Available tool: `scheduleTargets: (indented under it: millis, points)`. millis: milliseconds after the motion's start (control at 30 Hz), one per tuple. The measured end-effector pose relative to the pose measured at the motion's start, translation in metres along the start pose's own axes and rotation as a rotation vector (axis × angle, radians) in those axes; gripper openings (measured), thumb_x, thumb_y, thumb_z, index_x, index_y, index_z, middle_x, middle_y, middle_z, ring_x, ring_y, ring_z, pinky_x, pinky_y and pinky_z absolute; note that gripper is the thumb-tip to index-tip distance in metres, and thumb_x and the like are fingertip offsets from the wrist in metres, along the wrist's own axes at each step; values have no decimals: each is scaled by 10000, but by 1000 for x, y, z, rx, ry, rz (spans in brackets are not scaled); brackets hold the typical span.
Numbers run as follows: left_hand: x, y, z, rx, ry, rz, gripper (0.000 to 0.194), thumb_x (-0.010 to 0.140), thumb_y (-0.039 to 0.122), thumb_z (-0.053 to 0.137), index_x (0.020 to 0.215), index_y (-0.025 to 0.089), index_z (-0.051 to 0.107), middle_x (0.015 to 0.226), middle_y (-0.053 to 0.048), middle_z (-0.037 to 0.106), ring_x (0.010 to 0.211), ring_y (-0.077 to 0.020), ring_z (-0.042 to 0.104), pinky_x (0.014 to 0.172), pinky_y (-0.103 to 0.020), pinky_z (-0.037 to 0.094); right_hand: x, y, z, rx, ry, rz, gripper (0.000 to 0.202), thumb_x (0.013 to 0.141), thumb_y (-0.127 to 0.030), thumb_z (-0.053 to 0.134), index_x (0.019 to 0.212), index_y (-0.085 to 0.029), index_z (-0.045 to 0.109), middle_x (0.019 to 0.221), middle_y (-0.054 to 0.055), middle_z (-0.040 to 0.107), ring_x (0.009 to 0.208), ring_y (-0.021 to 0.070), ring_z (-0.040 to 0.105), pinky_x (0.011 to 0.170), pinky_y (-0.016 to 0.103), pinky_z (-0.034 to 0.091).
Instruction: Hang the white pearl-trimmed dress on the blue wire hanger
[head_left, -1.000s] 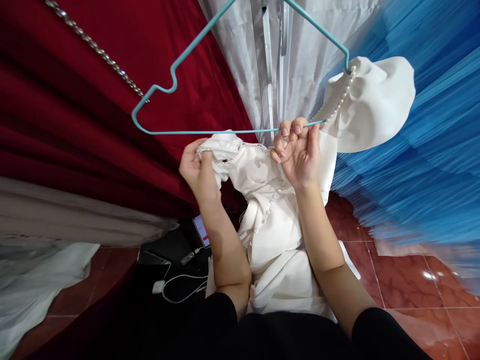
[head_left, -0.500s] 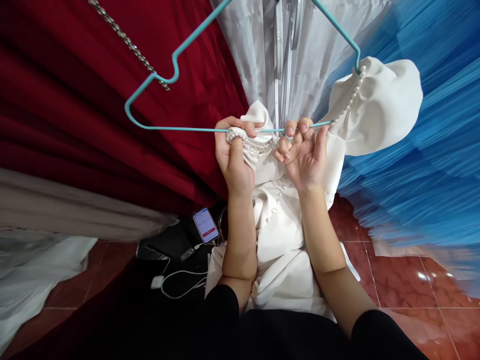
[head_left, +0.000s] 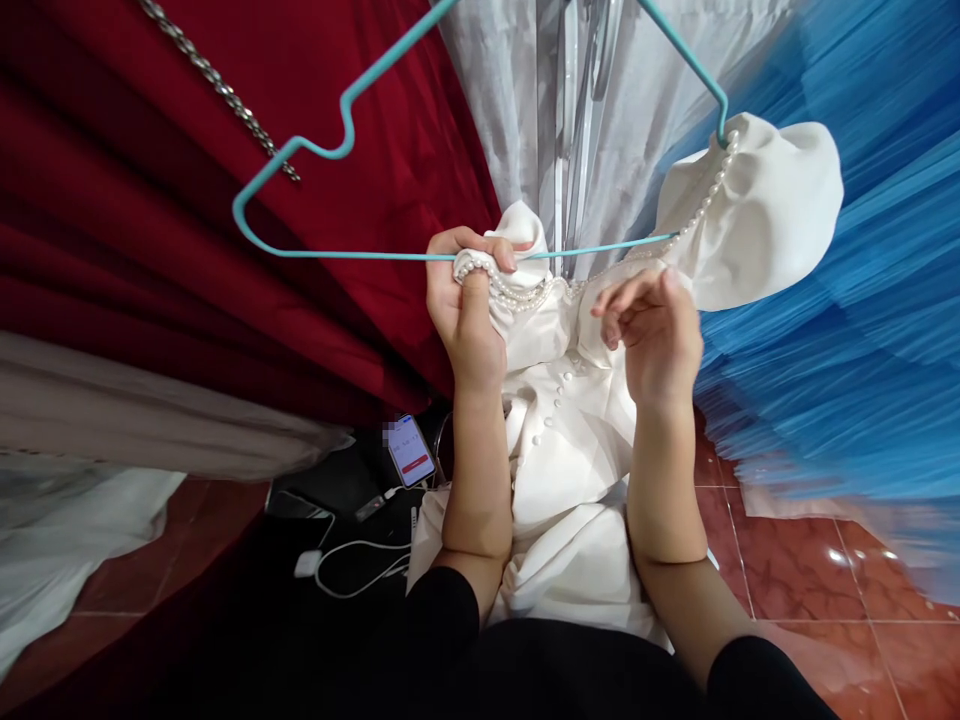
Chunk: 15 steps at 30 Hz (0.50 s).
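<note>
A white dress (head_left: pixel 562 470) with pearl trim and small round buttons hangs in front of me. Its right puffed sleeve (head_left: pixel 787 210) is over the right shoulder of a turquoise hanger (head_left: pixel 360 256). My left hand (head_left: pixel 472 310) is closed on the dress's other shoulder, bunched up with its pearl edging, right at the hanger's bottom bar. The hanger's left shoulder holds no cloth. Away from the bar, my right hand (head_left: pixel 660 330) hovers in front of the bodice with fingers partly curled and apart, nothing in it.
Dark red cloth (head_left: pixel 360 190) hangs at left, with a beaded chain (head_left: pixel 217 80) before it. Blue tulle (head_left: pixel 840 390) fills the right side. A lit phone (head_left: pixel 411 450) and a white cable (head_left: pixel 360 548) lie low at left. Red tiles (head_left: pixel 810 570) cover the floor.
My right hand has let go of the hanger's bottom bar and moved right and down. The hanger's left end has shifted slightly left. My left hand keeps its hold on the dress.
</note>
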<state>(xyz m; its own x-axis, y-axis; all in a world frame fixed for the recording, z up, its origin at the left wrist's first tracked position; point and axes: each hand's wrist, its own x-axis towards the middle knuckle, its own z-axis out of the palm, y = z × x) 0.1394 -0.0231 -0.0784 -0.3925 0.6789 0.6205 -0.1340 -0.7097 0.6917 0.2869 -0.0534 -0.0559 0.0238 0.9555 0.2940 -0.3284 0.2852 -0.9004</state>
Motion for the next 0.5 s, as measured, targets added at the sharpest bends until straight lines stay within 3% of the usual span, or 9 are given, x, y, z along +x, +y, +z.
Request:
scheduleTargets:
  millis: [67,133,200,267,300,367,433,500]
  points:
    - [0,-1,0,5,-7,1,232,934,451,522,960,230,457,800,-7,486,903,-179,622,1066,-450,465,0,-12,1,-97,173,-237,312,932,-423,525,696,-223,568,709,9,590,558,99,489,522,268,400]
    - [0,0,0,2,-14,6,226,943,451,510,963,233,456,800,-8,490,901,-178,627,1057,-446,478,8,-21,0,-293,345,-492,92,881,-339,636,846,-254,627,874,10,619,749,132,586,700,301,490]
    - [0,0,0,-18,-21,8,214,948,439,512,967,232,462,801,-8,495,896,-175,628,1054,-444,485,24,-22,-5,-573,382,-697,273,829,-318,706,1086,-275,625,1131,26,621,1098,188,596,1017,368,473]
    - [-1,-1,0,-59,-33,18,203,943,419,534,972,226,478,804,-9,504,881,-168,625,1054,-439,491,43,-16,-13,-808,332,-816,510,807,-336,729,1273,-247,544,1335,56,570,1377,229,441,1258,427,247]
    - [-1,-1,0,-82,-38,29,201,939,412,546,976,223,487,804,-9,510,867,-165,622,1051,-436,495,53,-12,-18,-870,325,-835,563,812,-332,723,1320,-223,508,1385,74,547,1427,231,389,1295,439,144]
    - [0,-3,-1,-113,-45,56,210,931,414,568,978,221,501,795,-6,518,832,-158,611,1037,-426,511,69,-3,-25,-891,347,-827,543,835,-254,686,1336,-189,488,1402,100,538,1428,217,391,1300,449,99]
    - [1,-5,-2,-120,-48,77,213,925,419,580,974,223,510,779,-2,519,802,-153,598,1016,-414,527,80,1,-29,-821,378,-804,392,867,-168,611,1253,-193,550,1304,91,601,1322,191,497,1249,423,253]
    - [2,-5,-4,-124,-53,85,190,924,398,578,975,224,520,774,-3,522,792,-151,584,1005,-406,533,89,-1,-31,-723,385,-789,221,902,-143,534,1094,-211,622,1118,61,663,1127,162,599,1094,351,430]
